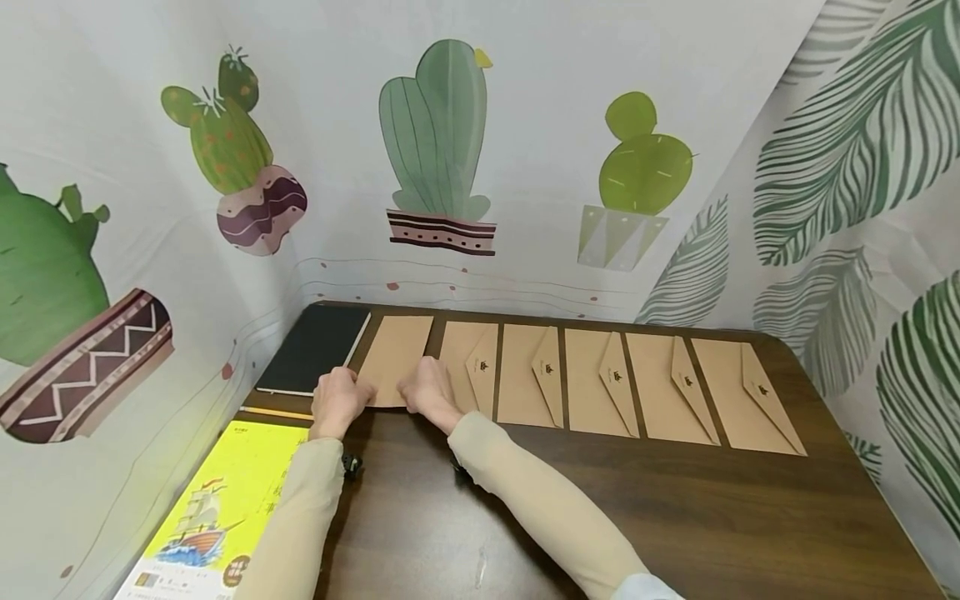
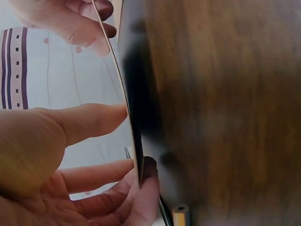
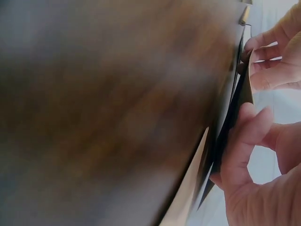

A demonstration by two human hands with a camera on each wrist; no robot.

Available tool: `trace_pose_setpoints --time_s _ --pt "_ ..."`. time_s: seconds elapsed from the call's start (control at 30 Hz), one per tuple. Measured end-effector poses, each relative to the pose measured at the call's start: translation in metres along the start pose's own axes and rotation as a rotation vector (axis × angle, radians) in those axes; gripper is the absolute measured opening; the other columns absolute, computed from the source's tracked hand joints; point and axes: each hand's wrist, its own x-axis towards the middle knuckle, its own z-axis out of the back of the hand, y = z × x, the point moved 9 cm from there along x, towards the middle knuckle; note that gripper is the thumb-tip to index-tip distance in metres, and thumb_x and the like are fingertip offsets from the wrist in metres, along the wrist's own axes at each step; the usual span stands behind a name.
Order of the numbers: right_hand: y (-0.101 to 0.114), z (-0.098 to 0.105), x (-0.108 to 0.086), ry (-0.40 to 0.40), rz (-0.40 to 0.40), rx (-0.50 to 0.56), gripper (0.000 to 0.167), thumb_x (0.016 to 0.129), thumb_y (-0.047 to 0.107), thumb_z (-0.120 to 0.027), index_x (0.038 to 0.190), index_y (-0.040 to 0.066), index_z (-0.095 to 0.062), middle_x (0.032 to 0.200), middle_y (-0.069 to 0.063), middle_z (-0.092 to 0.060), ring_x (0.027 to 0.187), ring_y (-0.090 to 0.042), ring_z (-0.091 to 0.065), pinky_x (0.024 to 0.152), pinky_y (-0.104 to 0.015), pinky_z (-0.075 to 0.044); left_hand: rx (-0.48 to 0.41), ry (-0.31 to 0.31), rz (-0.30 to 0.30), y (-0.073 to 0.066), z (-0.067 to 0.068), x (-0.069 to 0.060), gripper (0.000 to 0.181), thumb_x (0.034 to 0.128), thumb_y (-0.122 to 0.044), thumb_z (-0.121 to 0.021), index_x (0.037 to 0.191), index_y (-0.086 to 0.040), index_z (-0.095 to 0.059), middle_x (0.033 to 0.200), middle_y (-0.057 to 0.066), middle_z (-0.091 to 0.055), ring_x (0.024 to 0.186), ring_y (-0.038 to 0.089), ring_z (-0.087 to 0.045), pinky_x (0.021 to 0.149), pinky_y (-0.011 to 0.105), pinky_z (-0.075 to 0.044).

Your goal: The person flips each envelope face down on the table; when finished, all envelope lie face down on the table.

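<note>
Both hands hold the near edge of a plain brown envelope (image 1: 396,354) at the left end of a row, its flap side not showing. My left hand (image 1: 339,400) pinches the near left corner; in the left wrist view its thumb and fingers (image 2: 94,174) lie on both sides of the thin edge (image 2: 123,89). My right hand (image 1: 431,390) grips the near right corner, and the right wrist view shows its fingers (image 3: 240,155) curled at the edge. That edge is slightly raised off the dark table (image 1: 420,500).
Several brown envelopes (image 1: 525,375) with pointed flaps and small crown marks lie to the right. A black notebook (image 1: 315,348) is at the back left, with a yellow pencil (image 1: 277,412) and a yellow book (image 1: 232,492) nearer. Behind hangs a cactus-print cloth (image 1: 540,167).
</note>
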Motion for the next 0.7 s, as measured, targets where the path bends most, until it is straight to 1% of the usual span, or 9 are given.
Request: trace_pose_setpoints --time_s 0.07,0.1,0.17,0.3,0.37,0.43,0.53,0.63,0.7 --pt "0.001 -0.004 0.004 0.028 -0.009 -0.020 0.042 0.080 -0.004 -0.063 0.045 0.017 -0.053 0.039 0.003 -0.057 0.034 -0.010 -0.055 0.038 -0.021 -0.042 -0.002 0.005 0.004 0.005 -0.005 0.006 0.031 0.0803 -0.018 -0.067 0.057 -0.015 -0.047 0.069 0.011 -0.053 0.068 0.033 -0.050 0.054 0.040 -0.037" --pt "-0.002 -0.010 0.008 0.019 0.005 -0.048 0.040 0.078 -0.005 -0.062 0.045 0.016 -0.055 0.039 0.003 -0.057 0.034 -0.011 -0.055 0.037 -0.022 -0.042 -0.004 -0.002 0.009 0.010 -0.008 0.011 0.031 0.0785 -0.019 -0.068 0.057 -0.016 -0.046 0.069 0.011 -0.053 0.067 0.032 -0.050 0.053 0.040 -0.038" --pt "-0.004 -0.016 0.014 0.020 0.028 -0.082 0.038 0.077 -0.005 -0.062 0.045 0.015 -0.057 0.040 0.003 -0.057 0.035 -0.012 -0.055 0.037 -0.023 -0.043 0.014 -0.014 0.010 0.020 -0.017 0.021 0.030 0.0765 -0.023 -0.071 0.057 -0.016 -0.049 0.071 0.011 -0.056 0.067 0.032 -0.052 0.052 0.041 -0.040" --pt "-0.004 -0.020 0.018 0.028 0.058 -0.121 0.036 0.078 -0.004 -0.064 0.047 0.015 -0.060 0.043 0.002 -0.058 0.040 -0.016 -0.058 0.042 -0.026 -0.047 0.064 -0.012 0.023 0.028 -0.027 0.031 0.029 0.0787 -0.031 -0.077 0.066 -0.010 -0.062 0.083 0.018 -0.067 0.071 0.035 -0.061 0.052 0.045 -0.048" --pt "-0.005 -0.021 0.019 0.037 0.057 -0.128 0.037 0.080 -0.003 -0.065 0.048 0.015 -0.061 0.045 0.002 -0.060 0.042 -0.016 -0.060 0.045 -0.026 -0.049 0.088 -0.003 0.020 0.019 -0.024 0.025 0.030 0.0822 -0.032 -0.079 0.074 -0.005 -0.068 0.091 0.023 -0.070 0.078 0.040 -0.066 0.056 0.049 -0.052" --pt "-0.008 -0.024 0.022 0.051 0.055 -0.142 0.036 0.081 -0.002 -0.066 0.049 0.014 -0.063 0.047 0.000 -0.063 0.043 -0.017 -0.061 0.046 -0.026 -0.050 0.106 -0.005 0.020 0.007 -0.017 0.014 0.032 0.0846 -0.031 -0.080 0.083 0.000 -0.073 0.097 0.026 -0.071 0.086 0.045 -0.069 0.061 0.053 -0.056" --pt "-0.013 -0.033 0.028 0.062 0.061 -0.178 0.035 0.082 -0.001 -0.068 0.050 0.013 -0.064 0.051 -0.001 -0.065 0.044 -0.018 -0.062 0.046 -0.026 -0.051 0.132 -0.009 0.008 -0.010 -0.006 -0.001 0.033 0.0870 -0.028 -0.080 0.092 0.005 -0.075 0.105 0.029 -0.071 0.097 0.051 -0.070 0.067 0.057 -0.058" --pt "-0.016 -0.041 0.032 0.060 0.065 -0.218 0.033 0.082 0.001 -0.070 0.053 0.014 -0.065 0.058 -0.002 -0.067 0.047 -0.017 -0.062 0.045 -0.026 -0.051 0.160 -0.005 0.000 -0.015 -0.004 -0.006 0.034 0.0889 -0.025 -0.077 0.097 0.008 -0.074 0.108 0.031 -0.071 0.101 0.053 -0.069 0.070 0.059 -0.059" --pt "-0.013 -0.038 0.030 0.057 0.067 -0.223 0.033 0.083 0.002 -0.071 0.054 0.014 -0.064 0.062 -0.004 -0.068 0.049 -0.018 -0.062 0.045 -0.026 -0.051 0.174 0.001 -0.007 -0.016 -0.005 -0.006 0.035 0.0896 -0.025 -0.077 0.100 0.009 -0.074 0.110 0.032 -0.071 0.103 0.053 -0.069 0.072 0.060 -0.059"
